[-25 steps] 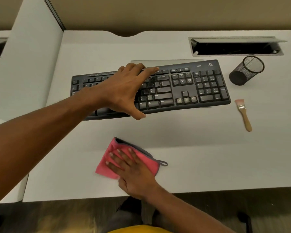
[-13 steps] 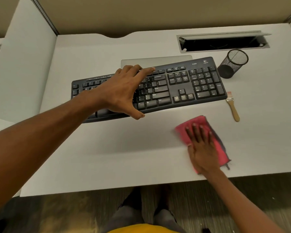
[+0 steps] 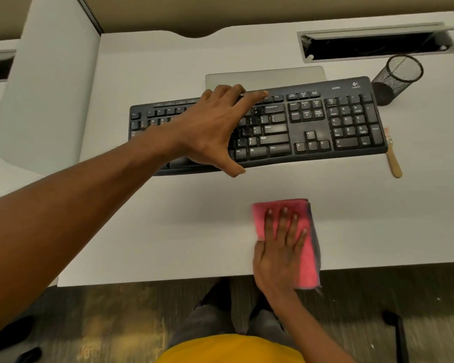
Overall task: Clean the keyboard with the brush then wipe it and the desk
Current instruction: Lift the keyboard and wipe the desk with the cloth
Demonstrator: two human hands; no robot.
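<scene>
A black keyboard (image 3: 312,124) is held a little above the white desk (image 3: 168,226), casting a shadow below it. My left hand (image 3: 215,129) grips its middle, fingers over the far edge and thumb under the near edge. A folded pink cloth (image 3: 303,247) lies flat near the desk's front edge, its lower end hanging past the edge. My right hand (image 3: 279,247) presses down on the cloth with fingers spread. A small wooden-handled brush (image 3: 392,155) lies on the desk just right of the keyboard, its bristles partly hidden behind the keyboard's corner.
A black mesh pen cup (image 3: 396,78) stands at the back right. Behind it is an open cable slot (image 3: 375,45). A grey flat pad (image 3: 265,76) lies behind the keyboard. A white partition (image 3: 45,82) rises at the left. My legs and the floor show below the desk.
My right hand has slid the pink cloth from the left front to the right, then back toward the desk's front edge. My left hand keeps holding the keyboard up.
</scene>
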